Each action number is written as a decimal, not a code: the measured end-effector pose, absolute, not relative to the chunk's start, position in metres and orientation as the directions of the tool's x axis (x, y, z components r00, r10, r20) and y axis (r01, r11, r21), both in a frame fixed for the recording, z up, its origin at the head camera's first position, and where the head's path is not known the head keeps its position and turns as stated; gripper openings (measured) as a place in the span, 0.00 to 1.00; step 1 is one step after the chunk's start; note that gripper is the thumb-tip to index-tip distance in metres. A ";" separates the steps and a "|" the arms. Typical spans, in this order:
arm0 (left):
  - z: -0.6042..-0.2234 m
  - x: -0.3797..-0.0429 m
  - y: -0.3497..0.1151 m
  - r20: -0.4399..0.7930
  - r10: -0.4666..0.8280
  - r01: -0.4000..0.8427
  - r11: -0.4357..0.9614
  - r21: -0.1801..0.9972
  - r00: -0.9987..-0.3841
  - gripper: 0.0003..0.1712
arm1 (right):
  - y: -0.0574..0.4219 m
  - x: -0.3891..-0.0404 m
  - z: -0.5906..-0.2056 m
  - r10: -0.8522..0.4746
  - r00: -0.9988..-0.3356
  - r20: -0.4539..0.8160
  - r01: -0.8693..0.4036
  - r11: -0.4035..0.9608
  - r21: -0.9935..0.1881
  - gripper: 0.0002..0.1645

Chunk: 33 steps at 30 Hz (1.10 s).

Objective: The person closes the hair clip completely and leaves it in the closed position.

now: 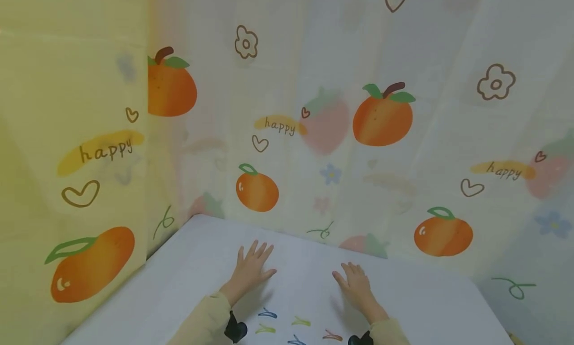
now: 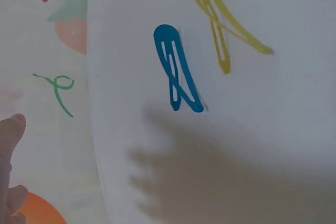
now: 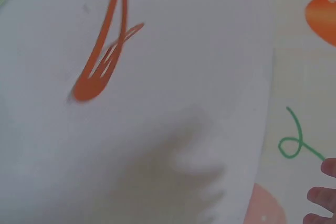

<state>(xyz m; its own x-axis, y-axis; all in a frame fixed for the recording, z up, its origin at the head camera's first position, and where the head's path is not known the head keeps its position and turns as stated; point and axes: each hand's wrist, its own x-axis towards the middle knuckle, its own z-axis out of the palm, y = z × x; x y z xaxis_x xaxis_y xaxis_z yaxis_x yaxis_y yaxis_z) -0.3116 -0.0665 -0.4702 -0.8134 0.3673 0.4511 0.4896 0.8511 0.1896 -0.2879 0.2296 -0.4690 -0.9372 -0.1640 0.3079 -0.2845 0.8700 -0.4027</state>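
Observation:
Several snap hair clips lie spread on the white table. In the head view a blue hair clip [image 1: 267, 313] and a yellow-green hair clip [image 1: 265, 329] lie nearest my left hand [image 1: 251, 270]. Fingers spread, that hand is held over the table beyond them and holds nothing. My right hand [image 1: 356, 287], its fingers extended, is likewise over the table, beyond an orange hair clip [image 1: 332, 335]. Between the hands lie another yellow-green clip [image 1: 301, 321] and a second blue clip [image 1: 296, 340], partly cut off by the frame. The wrist views show the blue clip [image 2: 176, 69] and orange clip [image 3: 102, 61] with their arms popped apart.
The white table [image 1: 202, 250] meets a fruit-printed curtain [image 1: 287, 185] at its back and left. Dark wrist straps [image 1: 235, 329] show below both sleeves. Each hand casts a soft shadow [image 2: 210, 182] on the tabletop.

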 end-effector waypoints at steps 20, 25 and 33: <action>-0.511 -0.305 -0.095 0.117 0.482 0.449 0.664 0.598 -0.868 0.12 | 0.181 -0.277 -0.476 -0.434 -0.876 0.213 -0.467 0.646 -0.604 0.18; -0.511 -0.311 -0.102 0.104 0.484 0.423 0.616 0.665 -0.869 0.14 | 0.163 -0.281 -0.479 -0.474 -0.843 0.255 -0.528 0.639 -0.559 0.11; -0.510 -0.313 -0.097 0.090 0.421 0.353 0.603 0.716 -0.903 0.13 | 0.135 -0.285 -0.484 -0.492 -0.851 0.183 -0.498 0.648 -0.576 0.09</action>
<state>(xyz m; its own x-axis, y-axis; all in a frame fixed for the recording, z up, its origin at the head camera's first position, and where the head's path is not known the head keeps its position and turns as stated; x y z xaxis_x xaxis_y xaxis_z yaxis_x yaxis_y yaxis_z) -0.3133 -0.0968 -0.5099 -0.9027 0.4208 0.0901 0.3525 0.6030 0.7156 -0.2846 0.1347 -0.4836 -0.8512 -0.4918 0.1835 -0.4985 0.6478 -0.5761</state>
